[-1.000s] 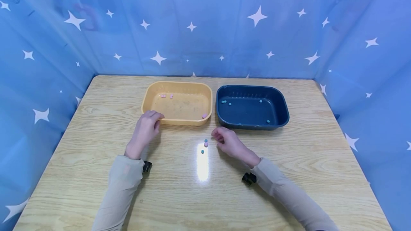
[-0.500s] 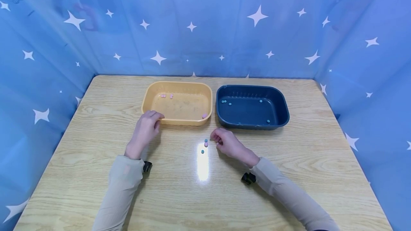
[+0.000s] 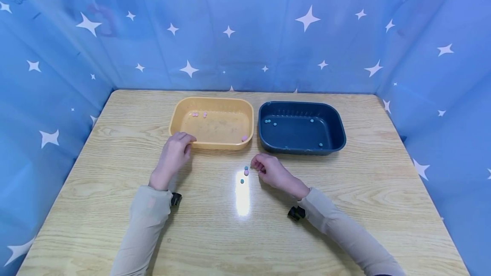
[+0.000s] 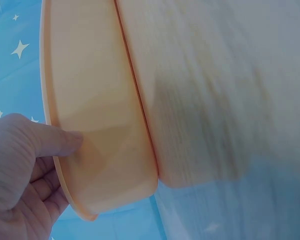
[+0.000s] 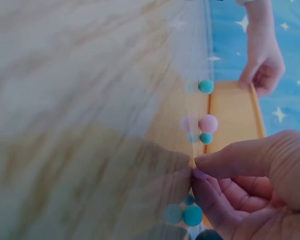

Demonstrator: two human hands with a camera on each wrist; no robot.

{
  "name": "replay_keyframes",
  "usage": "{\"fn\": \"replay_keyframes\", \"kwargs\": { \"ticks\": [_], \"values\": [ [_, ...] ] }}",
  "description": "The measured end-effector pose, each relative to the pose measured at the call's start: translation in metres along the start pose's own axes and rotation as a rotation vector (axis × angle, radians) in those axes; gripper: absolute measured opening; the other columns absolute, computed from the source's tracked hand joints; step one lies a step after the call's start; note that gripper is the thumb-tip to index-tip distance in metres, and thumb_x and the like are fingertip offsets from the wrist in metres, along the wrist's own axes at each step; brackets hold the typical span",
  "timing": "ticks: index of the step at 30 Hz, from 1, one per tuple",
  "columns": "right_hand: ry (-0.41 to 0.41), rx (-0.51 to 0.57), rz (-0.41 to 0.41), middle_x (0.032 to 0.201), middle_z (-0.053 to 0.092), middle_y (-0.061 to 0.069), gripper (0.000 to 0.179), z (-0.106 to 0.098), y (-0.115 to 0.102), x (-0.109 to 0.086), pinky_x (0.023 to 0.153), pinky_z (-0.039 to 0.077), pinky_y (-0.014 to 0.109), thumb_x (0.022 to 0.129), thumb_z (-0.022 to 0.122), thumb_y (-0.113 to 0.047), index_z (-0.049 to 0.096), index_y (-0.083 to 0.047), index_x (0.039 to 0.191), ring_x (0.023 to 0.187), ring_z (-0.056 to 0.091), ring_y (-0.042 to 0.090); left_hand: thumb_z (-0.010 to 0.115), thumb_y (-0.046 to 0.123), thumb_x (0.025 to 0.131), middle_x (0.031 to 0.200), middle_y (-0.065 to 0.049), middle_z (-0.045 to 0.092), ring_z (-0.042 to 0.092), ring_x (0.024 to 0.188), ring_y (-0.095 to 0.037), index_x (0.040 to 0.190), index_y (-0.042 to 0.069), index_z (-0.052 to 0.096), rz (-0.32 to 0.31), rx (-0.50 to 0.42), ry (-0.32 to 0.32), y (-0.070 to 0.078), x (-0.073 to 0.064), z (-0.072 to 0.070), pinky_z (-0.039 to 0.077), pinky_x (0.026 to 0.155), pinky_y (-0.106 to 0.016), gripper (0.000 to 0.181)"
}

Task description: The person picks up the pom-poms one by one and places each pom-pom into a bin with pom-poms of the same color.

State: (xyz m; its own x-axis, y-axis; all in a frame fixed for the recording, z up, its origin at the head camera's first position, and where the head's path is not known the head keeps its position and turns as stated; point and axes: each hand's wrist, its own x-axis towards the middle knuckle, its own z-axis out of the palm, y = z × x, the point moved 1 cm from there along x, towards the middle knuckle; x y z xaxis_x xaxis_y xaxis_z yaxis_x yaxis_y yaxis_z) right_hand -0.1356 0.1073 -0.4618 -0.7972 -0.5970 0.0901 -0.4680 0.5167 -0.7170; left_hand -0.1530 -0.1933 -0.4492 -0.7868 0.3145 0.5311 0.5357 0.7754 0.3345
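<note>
My left hand grips the near left rim of a yellow plastic basin. In the left wrist view its thumb lies on the outer wall, its fingers behind the rim. Low over the table, my right hand pinches a small pink ball between thumb and forefinger, mostly covered by them. Left of that hand lie a teal ball, a pink ball touching it, and another teal ball. In the right wrist view another teal ball sits just beyond the forefinger, a smaller one beside it.
A navy basin stands right of the yellow one and holds several teal balls. Several pink balls lie in the yellow basin. Both stand on the wooden table; a blue star-printed curtain surrounds its back and sides.
My right hand has shifted slightly left and toward me, closer to the loose balls. The left hand, both basins and the visible balls have stayed put.
</note>
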Motion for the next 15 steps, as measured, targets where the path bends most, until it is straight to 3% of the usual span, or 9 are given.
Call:
{"fn": "replay_keyframes", "kwargs": {
  "ticks": [15],
  "values": [
    [0.125,0.038,-0.043,0.084,0.059,0.013,0.024,-0.0064,-0.0061,0.0054,0.068,0.053,0.025,0.071,0.059,0.019,0.059,0.006,0.091,0.076,0.06,0.025,0.062,-0.018,0.067,0.079,-0.015,0.064,0.056,0.073,-0.031,0.083,-0.004,0.065,0.01,-0.003,0.01,0.0005,0.0004,-0.0005,0.046,0.066,-0.041,0.022]
  ]
}}
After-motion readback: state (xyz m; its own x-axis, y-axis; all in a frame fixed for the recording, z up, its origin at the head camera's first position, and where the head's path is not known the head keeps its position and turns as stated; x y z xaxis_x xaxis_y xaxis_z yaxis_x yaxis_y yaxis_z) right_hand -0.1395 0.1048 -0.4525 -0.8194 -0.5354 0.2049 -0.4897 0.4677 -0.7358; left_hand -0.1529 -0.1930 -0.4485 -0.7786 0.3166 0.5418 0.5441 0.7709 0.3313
